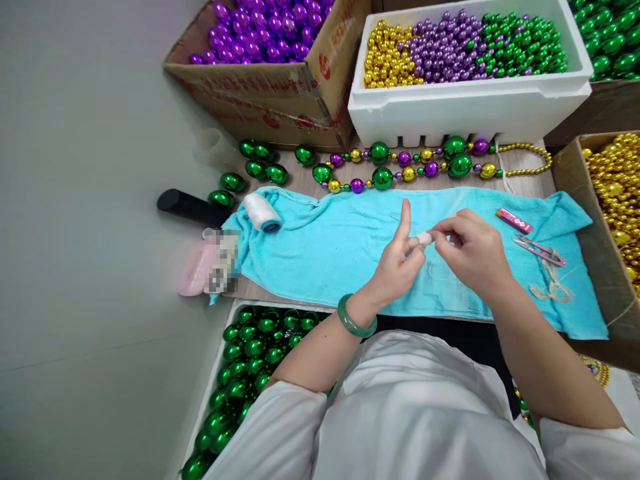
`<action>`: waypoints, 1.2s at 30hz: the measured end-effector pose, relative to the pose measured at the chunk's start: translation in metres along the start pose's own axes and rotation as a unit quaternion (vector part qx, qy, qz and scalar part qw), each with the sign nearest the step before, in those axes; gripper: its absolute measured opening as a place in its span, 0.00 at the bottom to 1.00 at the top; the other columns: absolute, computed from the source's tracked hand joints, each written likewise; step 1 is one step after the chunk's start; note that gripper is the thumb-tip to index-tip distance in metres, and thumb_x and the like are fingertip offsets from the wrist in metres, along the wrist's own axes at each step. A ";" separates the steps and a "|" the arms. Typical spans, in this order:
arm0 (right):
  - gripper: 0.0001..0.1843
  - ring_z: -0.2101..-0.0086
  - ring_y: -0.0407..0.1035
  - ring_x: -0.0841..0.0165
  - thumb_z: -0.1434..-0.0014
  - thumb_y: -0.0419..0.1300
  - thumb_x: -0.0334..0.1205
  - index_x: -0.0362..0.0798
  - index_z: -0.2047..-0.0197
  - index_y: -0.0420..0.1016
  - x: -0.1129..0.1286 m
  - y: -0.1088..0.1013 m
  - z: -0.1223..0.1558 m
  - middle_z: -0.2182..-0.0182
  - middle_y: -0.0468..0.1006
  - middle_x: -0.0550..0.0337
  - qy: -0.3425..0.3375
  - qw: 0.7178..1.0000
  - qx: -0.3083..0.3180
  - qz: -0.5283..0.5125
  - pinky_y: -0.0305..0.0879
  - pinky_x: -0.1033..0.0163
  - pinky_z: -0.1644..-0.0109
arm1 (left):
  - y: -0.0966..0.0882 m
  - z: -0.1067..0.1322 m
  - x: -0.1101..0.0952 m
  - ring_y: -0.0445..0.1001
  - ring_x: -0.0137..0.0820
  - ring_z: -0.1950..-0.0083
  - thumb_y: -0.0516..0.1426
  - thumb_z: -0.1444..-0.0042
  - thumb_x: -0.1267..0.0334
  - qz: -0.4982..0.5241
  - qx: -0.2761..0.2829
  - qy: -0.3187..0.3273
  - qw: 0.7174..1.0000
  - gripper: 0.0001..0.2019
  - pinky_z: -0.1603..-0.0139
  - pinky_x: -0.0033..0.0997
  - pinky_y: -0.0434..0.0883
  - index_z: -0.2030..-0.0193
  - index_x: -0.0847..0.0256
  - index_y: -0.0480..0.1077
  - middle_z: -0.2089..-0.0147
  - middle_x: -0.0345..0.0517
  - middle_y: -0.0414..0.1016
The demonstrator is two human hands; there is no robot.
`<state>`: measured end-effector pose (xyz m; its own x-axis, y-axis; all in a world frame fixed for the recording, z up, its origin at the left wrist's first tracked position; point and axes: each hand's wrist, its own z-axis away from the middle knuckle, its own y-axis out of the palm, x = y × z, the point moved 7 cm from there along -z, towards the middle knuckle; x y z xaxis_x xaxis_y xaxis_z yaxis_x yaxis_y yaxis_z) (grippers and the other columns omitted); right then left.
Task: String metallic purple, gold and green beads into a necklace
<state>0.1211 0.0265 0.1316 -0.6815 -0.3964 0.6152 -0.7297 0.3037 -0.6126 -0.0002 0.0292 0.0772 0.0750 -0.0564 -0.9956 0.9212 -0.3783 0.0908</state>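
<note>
Over the blue towel (330, 247), my left hand (395, 270) has its index finger stretched out and its thumb apart. A white wrap (424, 238) covers the tip of another of its fingers. My right hand (475, 250) is closed in a pinch right beside that wrap; what lies between its fingertips is too small to make out. A thin needle-like line shows by the left index finger, and a loop of fine thread (440, 272) hangs below the hands. A finished-looking strand of green, purple and gold beads (383, 178) lies beyond the towel.
A thread spool (261, 212) sits left on the towel; thread snips (543, 250) and a pink packet (514, 220) lie right. Behind stand a purple-bead carton (250, 100) and a white foam box (470, 110). Loose green beads (233, 181) lie left; a gold-bead carton (575, 180) stands right.
</note>
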 end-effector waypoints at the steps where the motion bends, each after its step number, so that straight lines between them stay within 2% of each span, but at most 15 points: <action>1: 0.05 0.75 0.62 0.72 0.44 0.59 0.29 0.47 0.69 0.75 0.001 -0.002 0.001 0.74 0.70 0.61 -0.001 1.000 -0.012 -0.026 0.60 0.64 0.71 | 0.000 0.000 0.000 0.76 0.28 0.60 0.53 0.38 0.62 0.062 -0.007 -0.012 0.998 0.42 0.44 0.36 0.68 0.26 0.56 0.29 0.62 0.40 0.81; 3: 0.06 0.75 0.62 0.72 0.42 0.58 0.30 0.48 0.67 0.75 0.003 -0.007 0.006 0.74 0.70 0.62 -0.006 0.998 -0.048 -0.048 0.61 0.63 0.70 | -0.001 -0.001 -0.001 0.76 0.31 0.50 0.56 0.40 0.61 0.166 -0.018 -0.024 0.986 0.45 0.38 0.39 0.65 0.26 0.57 0.29 0.63 0.40 0.81; 5: 0.05 0.75 0.62 0.71 0.41 0.59 0.31 0.48 0.66 0.75 0.006 -0.007 0.013 0.74 0.70 0.62 -0.014 0.996 -0.073 -0.052 0.62 0.63 0.70 | 0.000 -0.001 -0.002 0.73 0.34 0.42 0.59 0.42 0.60 0.221 -0.027 -0.035 0.974 0.47 0.35 0.42 0.62 0.26 0.56 0.29 0.58 0.42 0.81; 7: 0.05 0.75 0.63 0.71 0.41 0.59 0.30 0.49 0.66 0.75 0.009 -0.004 0.019 0.75 0.70 0.62 -0.021 0.995 -0.088 -0.051 0.62 0.63 0.70 | 0.001 -0.001 -0.004 0.71 0.36 0.39 0.60 0.43 0.60 0.245 -0.029 -0.043 0.968 0.49 0.34 0.43 0.60 0.26 0.54 0.29 0.52 0.45 0.80; 9: 0.05 0.74 0.63 0.71 0.41 0.59 0.29 0.48 0.66 0.74 0.012 0.000 0.024 0.75 0.70 0.62 -0.025 0.994 -0.100 -0.045 0.63 0.63 0.70 | 0.003 -0.001 -0.006 0.71 0.37 0.39 0.60 0.44 0.61 0.253 -0.027 -0.046 0.966 0.49 0.34 0.44 0.60 0.26 0.54 0.30 0.50 0.46 0.80; 12: 0.05 0.74 0.62 0.70 0.42 0.59 0.29 0.48 0.66 0.72 0.016 0.004 0.026 0.75 0.69 0.62 -0.045 0.992 -0.119 -0.008 0.62 0.63 0.70 | 0.007 -0.001 -0.004 0.72 0.35 0.40 0.60 0.43 0.61 0.250 -0.038 -0.051 0.966 0.46 0.34 0.43 0.60 0.26 0.54 0.33 0.55 0.43 0.81; 15: 0.06 0.73 0.61 0.68 0.43 0.57 0.28 0.49 0.68 0.68 0.020 0.006 0.026 0.74 0.67 0.61 -0.079 0.984 -0.143 0.072 0.62 0.61 0.68 | 0.009 0.001 -0.001 0.72 0.33 0.40 0.58 0.42 0.62 0.245 -0.055 -0.049 0.967 0.44 0.32 0.42 0.57 0.26 0.56 0.34 0.65 0.37 0.81; 17: 0.06 0.71 0.60 0.67 0.44 0.56 0.28 0.49 0.69 0.66 0.019 0.008 0.024 0.74 0.66 0.60 -0.096 0.978 -0.142 0.120 0.61 0.61 0.67 | 0.010 0.002 -0.001 0.70 0.32 0.38 0.58 0.42 0.64 0.244 -0.063 -0.040 0.967 0.44 0.32 0.41 0.56 0.26 0.58 0.34 0.67 0.36 0.81; 20: 0.06 0.71 0.60 0.66 0.44 0.56 0.29 0.49 0.69 0.66 0.015 0.010 0.022 0.74 0.66 0.60 -0.109 0.978 -0.130 0.125 0.61 0.60 0.65 | 0.009 0.003 -0.004 0.69 0.32 0.37 0.58 0.43 0.67 0.245 -0.077 -0.053 0.965 0.44 0.32 0.40 0.56 0.26 0.60 0.35 0.59 0.41 0.82; 24: 0.05 0.71 0.64 0.67 0.42 0.57 0.29 0.49 0.65 0.69 0.011 0.009 0.025 0.72 0.69 0.59 -0.089 0.985 -0.137 0.058 0.64 0.60 0.66 | 0.007 0.004 -0.005 0.68 0.35 0.37 0.52 0.43 0.68 0.302 -0.082 -0.125 0.941 0.38 0.35 0.43 0.61 0.27 0.60 0.42 0.43 0.49 0.76; 26: 0.04 0.70 0.65 0.67 0.41 0.59 0.31 0.49 0.63 0.71 0.010 0.010 0.029 0.72 0.70 0.58 -0.076 0.985 -0.143 0.052 0.65 0.59 0.66 | 0.007 0.004 -0.006 0.65 0.36 0.34 0.48 0.42 0.65 0.330 -0.073 -0.145 0.930 0.33 0.37 0.45 0.64 0.29 0.58 0.47 0.37 0.49 0.70; 29: 0.04 0.71 0.66 0.66 0.41 0.59 0.32 0.49 0.62 0.72 0.012 0.014 0.036 0.72 0.71 0.57 -0.069 0.984 -0.149 0.063 0.67 0.59 0.66 | 0.007 0.003 -0.008 0.64 0.39 0.34 0.43 0.38 0.56 0.328 -0.059 -0.139 0.932 0.27 0.39 0.47 0.66 0.33 0.55 0.53 0.33 0.48 0.65; 33: 0.05 0.71 0.66 0.67 0.40 0.57 0.31 0.49 0.61 0.73 0.016 0.019 0.038 0.71 0.72 0.56 -0.060 0.983 -0.148 0.088 0.66 0.59 0.67 | 0.010 0.004 -0.007 0.64 0.40 0.34 0.39 0.36 0.45 0.314 -0.050 -0.126 0.940 0.29 0.40 0.47 0.67 0.32 0.54 0.51 0.32 0.49 0.61; 36: 0.06 0.70 0.65 0.66 0.43 0.57 0.30 0.49 0.64 0.72 0.020 0.021 0.036 0.71 0.72 0.56 -0.045 0.979 -0.155 0.123 0.64 0.59 0.67 | 0.013 0.006 -0.007 0.64 0.39 0.34 0.38 0.37 0.40 0.305 -0.049 -0.119 0.944 0.32 0.38 0.46 0.65 0.31 0.52 0.49 0.31 0.48 0.60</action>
<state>0.0944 -0.0062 0.1136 -0.8417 -0.3490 0.4121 -0.5350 0.6428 -0.5483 0.0088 0.0197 0.0851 0.5255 -0.4461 -0.7244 0.7662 -0.1221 0.6309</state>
